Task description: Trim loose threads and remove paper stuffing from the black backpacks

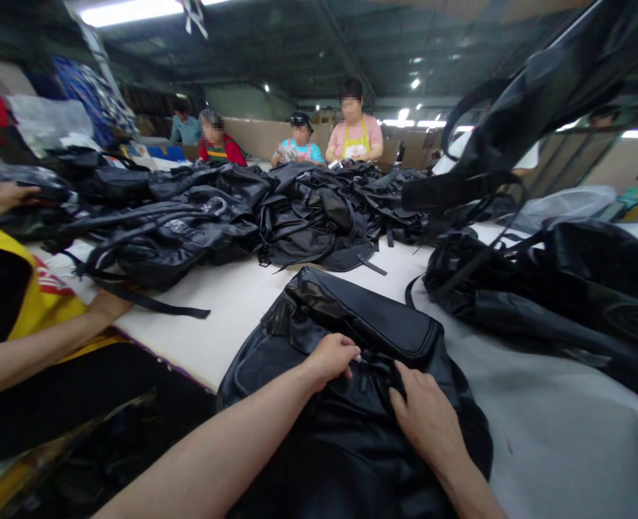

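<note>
Fingers (347, 347) on black bag (362, 425), lower centre of frame.
Left hand (331, 359) pinches, contents unclear; right hand (427, 409) rests half-bent on bag, can't tell its grip.

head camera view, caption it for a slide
Left hand and right hand on a black bag, more black bags heaped beyond on the white table.

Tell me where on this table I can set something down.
Bare table shows between the near bag, the bag heap and the co-worker's hand, and on the right between the near bag and rightmost bag. The far side is crowded.
</note>
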Demonstrator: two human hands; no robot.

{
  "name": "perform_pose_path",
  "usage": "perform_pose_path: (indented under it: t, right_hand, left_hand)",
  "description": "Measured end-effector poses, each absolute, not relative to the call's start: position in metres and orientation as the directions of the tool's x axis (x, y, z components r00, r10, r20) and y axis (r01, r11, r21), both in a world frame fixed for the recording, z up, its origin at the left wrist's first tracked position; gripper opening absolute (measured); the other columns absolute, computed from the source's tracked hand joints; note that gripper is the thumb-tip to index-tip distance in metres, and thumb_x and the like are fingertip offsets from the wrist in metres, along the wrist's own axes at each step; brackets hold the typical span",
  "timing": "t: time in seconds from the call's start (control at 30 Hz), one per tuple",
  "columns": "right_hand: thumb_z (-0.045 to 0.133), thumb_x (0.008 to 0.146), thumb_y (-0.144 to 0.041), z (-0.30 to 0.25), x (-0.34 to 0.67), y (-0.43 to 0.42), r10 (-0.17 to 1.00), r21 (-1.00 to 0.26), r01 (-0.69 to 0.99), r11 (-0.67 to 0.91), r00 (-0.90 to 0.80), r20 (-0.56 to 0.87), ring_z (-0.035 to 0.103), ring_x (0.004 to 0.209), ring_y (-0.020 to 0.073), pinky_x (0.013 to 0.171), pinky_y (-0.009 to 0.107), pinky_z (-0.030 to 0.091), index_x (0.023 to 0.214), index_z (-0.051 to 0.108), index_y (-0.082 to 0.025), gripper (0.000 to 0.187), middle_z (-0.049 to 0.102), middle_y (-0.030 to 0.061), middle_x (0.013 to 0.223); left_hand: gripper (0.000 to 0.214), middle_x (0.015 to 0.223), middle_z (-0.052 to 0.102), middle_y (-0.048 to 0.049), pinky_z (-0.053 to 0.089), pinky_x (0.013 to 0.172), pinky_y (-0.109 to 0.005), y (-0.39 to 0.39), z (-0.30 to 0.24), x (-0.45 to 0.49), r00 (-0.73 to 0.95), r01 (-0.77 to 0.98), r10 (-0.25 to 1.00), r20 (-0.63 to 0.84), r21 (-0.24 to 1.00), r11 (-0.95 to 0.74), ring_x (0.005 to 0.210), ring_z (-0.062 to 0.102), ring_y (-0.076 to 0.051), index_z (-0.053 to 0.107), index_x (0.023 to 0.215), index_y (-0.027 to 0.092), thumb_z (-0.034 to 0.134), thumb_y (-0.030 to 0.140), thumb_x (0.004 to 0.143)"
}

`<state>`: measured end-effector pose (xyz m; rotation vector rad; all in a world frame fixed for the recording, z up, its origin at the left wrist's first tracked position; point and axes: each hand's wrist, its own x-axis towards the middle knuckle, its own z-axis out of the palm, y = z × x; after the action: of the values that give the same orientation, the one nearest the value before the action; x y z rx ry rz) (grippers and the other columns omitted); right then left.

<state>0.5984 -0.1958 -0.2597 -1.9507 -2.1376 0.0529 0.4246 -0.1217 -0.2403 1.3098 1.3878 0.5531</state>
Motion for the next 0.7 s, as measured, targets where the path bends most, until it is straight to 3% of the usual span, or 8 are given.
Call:
perform_pose_path:
  t: [0.13, 0.23, 0.3, 0.5, 0.7]
  right_hand:
    - [0.039, 0.081, -0.023, -0.253, 0.591, -0.191, 0.994, -0.446, 0.894, 0.054, -0.006, 0.107, 0.056, 0.105, 0.0250, 0.090, 0.039, 0.044, 0.121, 0.053, -0.013, 0.043, 0.062, 0.0109, 0.111]
    - [0.041, 0.081, -0.029, -0.249, 0.581, -0.201, 0.992, -0.710, 0.704, -0.001, 0.093, 0.091, 0.059, 0.103, 0.0206, 0.092, 0.034, 0.044, 0.115, 0.057, -0.018, 0.038, 0.064, 0.0059, 0.109]
    - [0.045, 0.080, -0.035, -0.247, 0.575, -0.212, 0.980, -0.819, 0.573, -0.033, 0.181, 0.087, 0.060, 0.099, 0.0198, 0.088, 0.031, 0.046, 0.110, 0.059, -0.020, 0.036, 0.066, 0.0037, 0.106]
    - [0.052, 0.078, -0.042, -0.254, 0.576, -0.225, 0.965, -0.893, 0.435, -0.117, 0.263, 0.002, 0.062, 0.093, 0.0211, 0.074, 0.027, 0.049, 0.109, 0.059, -0.019, 0.039, 0.068, 0.0049, 0.099]
    - [0.049, 0.077, -0.040, -0.262, 0.582, -0.209, 0.969, -0.849, 0.521, -0.091, 0.244, 0.046, 0.062, 0.094, 0.0218, 0.083, 0.031, 0.047, 0.102, 0.062, -0.018, 0.035, 0.068, 0.0056, 0.100]
  left_hand:
    - [0.025, 0.067, 0.066, -0.0030, 0.022, 0.036, -0.020, -0.116, -0.235, 0.415, 0.293, 0.414, 0.858, -0.422, 0.865, 0.284, 0.034, 0.037, -0.005, 0.062, 0.073, 0.012, 0.057, 0.037, 0.074]
    - [0.029, 0.052, 0.058, 0.0004, 0.018, 0.036, -0.020, -0.110, -0.226, 0.407, 0.330, 0.422, 0.838, -0.434, 0.862, 0.280, 0.034, 0.032, -0.005, 0.061, 0.065, 0.013, 0.062, 0.042, 0.070]
    - [0.029, 0.049, 0.053, 0.0029, 0.016, 0.037, -0.021, -0.109, -0.219, 0.402, 0.347, 0.412, 0.835, -0.427, 0.869, 0.274, 0.036, 0.029, -0.004, 0.061, 0.064, 0.013, 0.066, 0.042, 0.066]
    - [0.022, 0.052, 0.048, 0.0050, 0.021, 0.041, -0.020, -0.119, -0.209, 0.398, 0.441, 0.212, 0.823, -0.359, 0.932, 0.293, 0.044, 0.039, -0.006, 0.060, 0.068, 0.014, 0.067, 0.033, 0.063]
    - [0.031, 0.060, 0.049, 0.0061, 0.021, 0.042, -0.019, -0.141, -0.219, 0.400, 0.551, -0.033, 0.776, -0.308, 0.921, 0.389, 0.045, 0.038, -0.003, 0.055, 0.080, 0.014, 0.073, 0.022, 0.056]
